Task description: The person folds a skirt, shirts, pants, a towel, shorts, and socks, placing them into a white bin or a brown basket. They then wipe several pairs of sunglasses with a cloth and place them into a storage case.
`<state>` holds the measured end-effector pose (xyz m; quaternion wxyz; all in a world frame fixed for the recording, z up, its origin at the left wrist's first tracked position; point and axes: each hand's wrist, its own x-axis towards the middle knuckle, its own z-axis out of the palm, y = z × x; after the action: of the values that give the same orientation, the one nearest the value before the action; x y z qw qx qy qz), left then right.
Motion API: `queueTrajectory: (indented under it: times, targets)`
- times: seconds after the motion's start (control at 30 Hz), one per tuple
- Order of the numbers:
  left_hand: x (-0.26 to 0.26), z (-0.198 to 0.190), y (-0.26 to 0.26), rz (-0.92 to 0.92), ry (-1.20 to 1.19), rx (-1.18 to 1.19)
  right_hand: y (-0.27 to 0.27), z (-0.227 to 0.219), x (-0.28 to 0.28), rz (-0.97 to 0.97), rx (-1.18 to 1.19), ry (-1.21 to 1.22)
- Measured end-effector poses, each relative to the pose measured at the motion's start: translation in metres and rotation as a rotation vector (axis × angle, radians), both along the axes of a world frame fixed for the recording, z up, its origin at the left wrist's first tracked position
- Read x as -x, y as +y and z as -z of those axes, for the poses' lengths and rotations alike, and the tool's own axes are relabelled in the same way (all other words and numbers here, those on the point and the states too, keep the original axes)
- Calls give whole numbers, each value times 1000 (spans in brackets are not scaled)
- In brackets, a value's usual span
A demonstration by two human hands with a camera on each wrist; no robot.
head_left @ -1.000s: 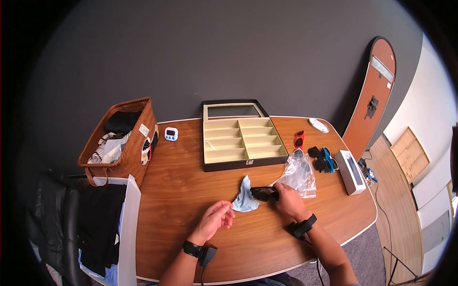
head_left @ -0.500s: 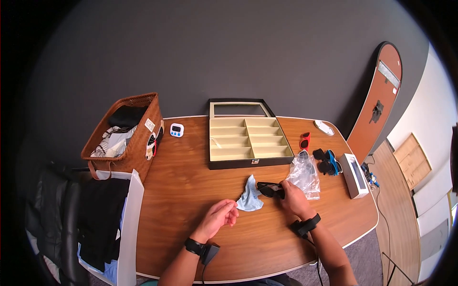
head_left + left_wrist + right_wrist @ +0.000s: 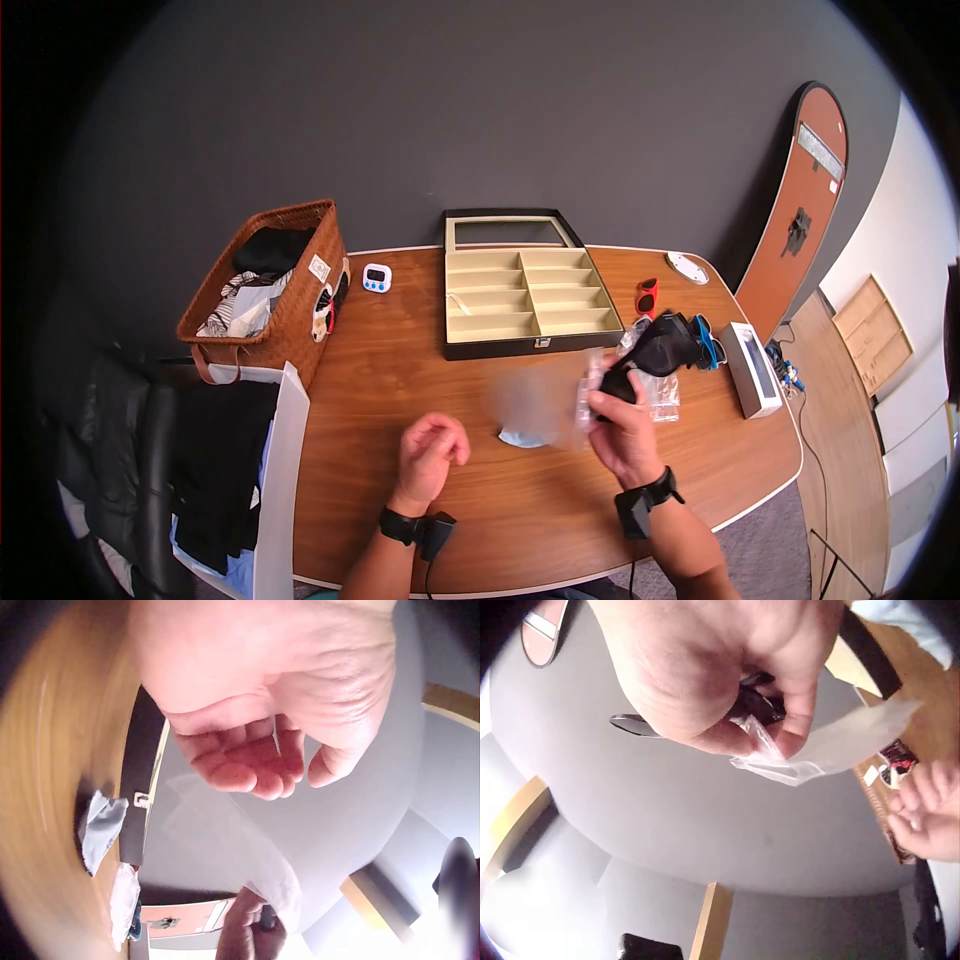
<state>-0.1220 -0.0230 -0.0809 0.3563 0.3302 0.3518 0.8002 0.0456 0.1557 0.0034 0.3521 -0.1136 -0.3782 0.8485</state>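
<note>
My right hand (image 3: pixel 628 435) is raised above the table, pinching black sunglasses (image 3: pixel 665 345) together with a thin clear plastic bag (image 3: pixel 535 395). The bag trails leftward, blurred, and partly covers a light blue cloth (image 3: pixel 522 438) lying on the wood. In the right wrist view, the bag's edge (image 3: pixel 780 769) comes out between thumb and fingers, with dark frames (image 3: pixel 757 705) behind it. My left hand (image 3: pixel 430 460) hovers left of the cloth, fingers loosely curled, holding nothing; the left wrist view shows its bare palm (image 3: pixel 262 690).
An open compartment case (image 3: pixel 535 345) stands at the back centre. Right of it are red sunglasses (image 3: pixel 647 298), blue sunglasses (image 3: pixel 708 343), another clear bag (image 3: pixel 662 398) and a white box (image 3: pixel 750 370). A timer (image 3: pixel 377 278) and a wicker basket (image 3: pixel 270 340) are at the left.
My right hand has lifted the black sunglasses, and a clear bag now hangs from the same grip. My left hand has drawn back leftward from the cloth.
</note>
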Motion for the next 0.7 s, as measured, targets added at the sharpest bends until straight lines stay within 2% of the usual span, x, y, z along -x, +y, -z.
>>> queueTrajectory:
  times: [0.07,0.13,0.2,0.23,0.27,0.33,0.37,0.43,0.47,0.5,0.53,0.6,0.67,0.7]
  targets:
    - [10,-2,-3,-106,-73,-143,-6,23,16,-30,63,-87]
    - [15,-5,-6,-144,-88,-145,-12,60,27,-27,-4,-322]
    - [17,-3,-9,-241,24,77,-22,95,32,-48,-56,-315]
    - [14,-3,-7,-226,98,151,-25,108,33,-55,-115,-294]
    - [10,-2,-5,-230,90,159,-28,109,33,-61,-109,-303]
    - [5,-1,0,8,310,519,-30,106,35,-50,-156,-290]
    - [3,5,2,65,322,512,-29,104,36,-52,-153,-291]
    - [5,10,2,88,405,579,-23,98,34,-2,-410,-371]
    - [6,11,0,112,492,645,-18,93,32,-4,-404,-371]
    - [7,10,-2,159,507,661,-12,87,28,71,-512,-451]
    - [7,8,-5,158,502,671,-7,85,24,144,-621,-530]
    - [5,0,-12,134,815,797,-4,88,19,141,-569,-487]
    - [-6,-11,-21,115,908,883,-5,83,10,102,-678,-474]
    - [-14,-16,-25,96,996,963,-3,80,2,16,-835,-547]
